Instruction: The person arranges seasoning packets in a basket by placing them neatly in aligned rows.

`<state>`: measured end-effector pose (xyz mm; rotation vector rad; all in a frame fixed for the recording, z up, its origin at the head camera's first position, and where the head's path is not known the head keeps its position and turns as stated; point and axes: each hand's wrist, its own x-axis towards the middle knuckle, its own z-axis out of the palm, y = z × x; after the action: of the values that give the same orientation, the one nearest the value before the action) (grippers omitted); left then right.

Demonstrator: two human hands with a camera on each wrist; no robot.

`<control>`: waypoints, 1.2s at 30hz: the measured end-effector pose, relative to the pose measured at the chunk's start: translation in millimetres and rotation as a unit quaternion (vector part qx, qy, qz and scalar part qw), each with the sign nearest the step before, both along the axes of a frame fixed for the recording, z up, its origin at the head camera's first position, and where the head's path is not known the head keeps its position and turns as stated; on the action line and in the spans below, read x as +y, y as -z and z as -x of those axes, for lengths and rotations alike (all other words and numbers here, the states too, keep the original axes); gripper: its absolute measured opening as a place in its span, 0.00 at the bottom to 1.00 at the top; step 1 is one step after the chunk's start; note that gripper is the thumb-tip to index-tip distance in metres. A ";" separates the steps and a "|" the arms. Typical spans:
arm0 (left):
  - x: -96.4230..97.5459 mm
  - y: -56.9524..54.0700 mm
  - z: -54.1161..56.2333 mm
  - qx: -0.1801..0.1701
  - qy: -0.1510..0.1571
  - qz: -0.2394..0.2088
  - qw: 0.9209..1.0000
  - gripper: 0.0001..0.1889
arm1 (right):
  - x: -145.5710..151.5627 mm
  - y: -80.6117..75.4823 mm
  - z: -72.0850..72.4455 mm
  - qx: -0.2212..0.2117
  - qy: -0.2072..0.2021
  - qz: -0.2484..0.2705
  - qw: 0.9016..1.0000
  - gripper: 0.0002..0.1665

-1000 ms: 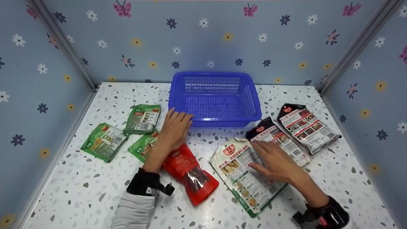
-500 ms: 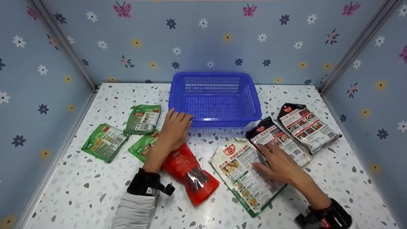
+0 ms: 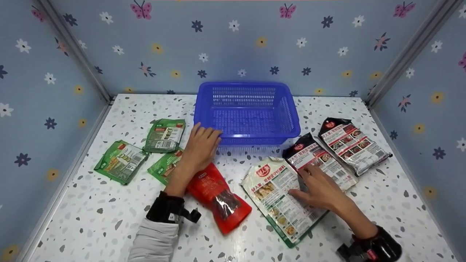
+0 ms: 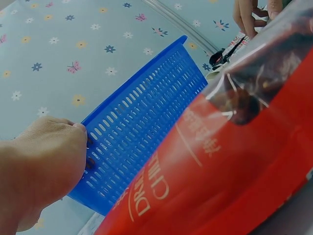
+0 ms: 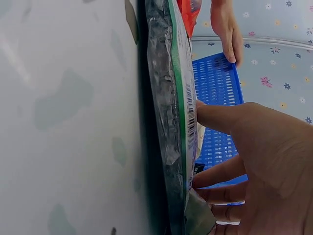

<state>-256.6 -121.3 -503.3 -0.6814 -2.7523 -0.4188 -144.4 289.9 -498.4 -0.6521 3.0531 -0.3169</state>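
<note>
My left hand point(image 3: 199, 151) curls its fingers over the front left rim of a blue plastic basket point(image 3: 251, 137); the left wrist view shows the basket's slotted wall point(image 4: 142, 117) beside this hand. Under my left forearm lies a red dried-chilli pouch point(image 3: 214, 194) with a clear window. My right hand point(image 3: 320, 187) is over a large white seasoning pouch point(image 3: 267, 189) with a green lower edge. Its thumb point(image 5: 215, 117) touches the printed face, while the loosely bent fingers reach the pouch's right edge, close to a black-topped pouch point(image 3: 327, 160).
A second black-topped pouch point(image 3: 355, 145) lies at the far right. Green packets point(image 3: 122, 162) lie on the left, one partly under my left forearm. The speckled table point(image 3: 91, 225) is enclosed by flower-patterned walls point(image 3: 236, 40), with the basket close to the back one.
My right hand has slid slightly right across the white pouch, and its fingers have bent down more at the edge. My left hand stays on the basket rim.
</note>
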 end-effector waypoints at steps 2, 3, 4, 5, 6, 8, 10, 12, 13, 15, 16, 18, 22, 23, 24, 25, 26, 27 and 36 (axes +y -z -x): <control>0.0 0.5 0.2 0.006 0.000 0.002 1.000 0.22 | -2.0 -0.9 0.0 -0.028 0.019 0.028 0.999 0.48; 0.0 0.8 0.2 0.008 0.001 0.003 1.000 0.22 | -2.7 -1.3 0.2 -0.045 0.032 0.042 0.998 0.50; 0.0 0.9 0.2 0.011 0.001 0.004 1.000 0.22 | -3.6 -1.9 0.7 -0.062 0.045 0.055 0.996 0.52; 0.2 1.2 0.2 0.014 0.002 0.004 1.000 0.22 | -4.3 -2.2 1.7 -0.076 0.056 0.065 0.993 0.53; 0.3 1.5 0.3 0.015 0.003 0.003 1.000 0.22 | -4.6 -2.4 2.9 -0.088 0.066 0.075 0.991 0.54; 0.5 2.1 0.8 0.017 0.003 0.002 1.000 0.21 | -4.2 -1.8 6.0 -0.106 0.080 0.091 0.987 0.52; 0.9 2.3 1.4 0.016 0.003 0.000 1.000 0.20 | -3.4 -1.1 9.3 -0.118 0.085 0.108 0.984 0.43; 0.9 2.2 1.8 0.013 0.003 -0.001 1.000 0.19 | -2.1 0.0 12.1 -0.120 0.086 0.125 0.981 0.35; 0.8 2.1 1.8 0.012 0.002 -0.001 1.000 0.19 | -1.8 0.4 13.0 -0.120 0.087 0.132 0.980 0.34; 0.6 1.2 1.5 0.009 0.002 0.000 1.000 0.20 | -1.7 0.4 14.4 -0.121 0.088 0.146 0.978 0.32; 0.3 0.8 1.2 0.009 0.002 0.000 1.000 0.20 | -1.7 0.3 14.8 -0.119 0.088 0.148 0.978 0.31; 0.0 0.1 0.5 0.008 0.002 0.001 1.000 0.21 | -2.1 0.2 15.3 -0.119 0.090 0.151 0.977 0.29; -0.4 0.0 -0.1 0.004 0.002 0.001 1.000 0.21 | -3.0 -0.3 16.1 -0.124 0.094 0.148 0.977 0.26; -0.3 0.5 -0.1 0.003 0.002 0.000 1.000 0.21 | -3.1 -0.2 16.0 -0.125 0.097 0.149 0.976 0.26; -0.3 0.9 -0.1 0.002 0.001 0.000 1.000 0.21 | -3.3 -0.1 16.1 -0.127 0.100 0.150 0.975 0.25; -0.2 1.2 0.0 0.001 0.000 0.000 1.000 0.21 | -3.5 0.0 16.1 -0.128 0.103 0.151 0.975 0.24; -0.1 1.4 -0.1 0.000 -0.001 0.000 1.000 0.21 | -3.4 0.2 16.3 -0.129 0.107 0.152 0.974 0.23; 0.0 1.5 0.0 -0.001 -0.001 0.000 1.000 0.20 | -3.5 0.3 16.4 -0.130 0.109 0.154 0.973 0.22; -0.4 2.2 -0.4 0.005 -0.001 0.012 1.000 0.23 | -3.9 1.9 16.5 -0.099 0.089 0.163 0.978 0.22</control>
<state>-256.3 -121.7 -505.5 -0.6846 -2.7529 -0.3805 -160.9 286.0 -500.3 -0.3238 2.8935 -0.8453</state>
